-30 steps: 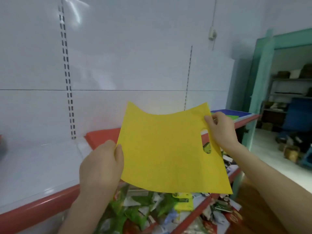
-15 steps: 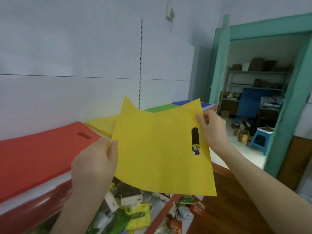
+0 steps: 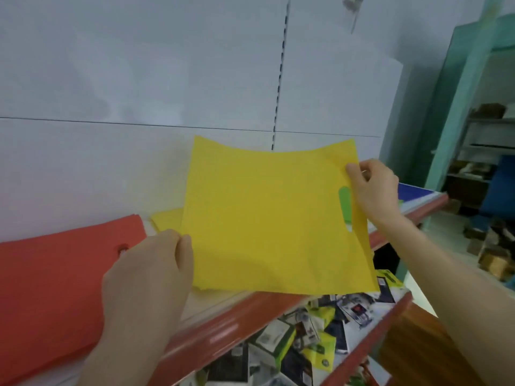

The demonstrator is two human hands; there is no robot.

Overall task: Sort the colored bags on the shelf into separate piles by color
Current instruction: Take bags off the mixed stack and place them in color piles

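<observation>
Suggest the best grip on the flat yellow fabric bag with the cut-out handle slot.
Pinch the flat yellow fabric bag at its two opposite side edges, from either side: left hand on the plain edge, right hand on the strip beside the cut-out handle slot. It is thin and limp, its top edge sagging between the hands, so a single grip would probably let it fold.

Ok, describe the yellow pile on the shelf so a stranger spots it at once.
Find the red-edged shelf against the white wall. Just right of the red pile lies the yellow pile, mostly hidden behind the held yellow bag. Unlike that bag, it lies flat on the shelf.
</observation>
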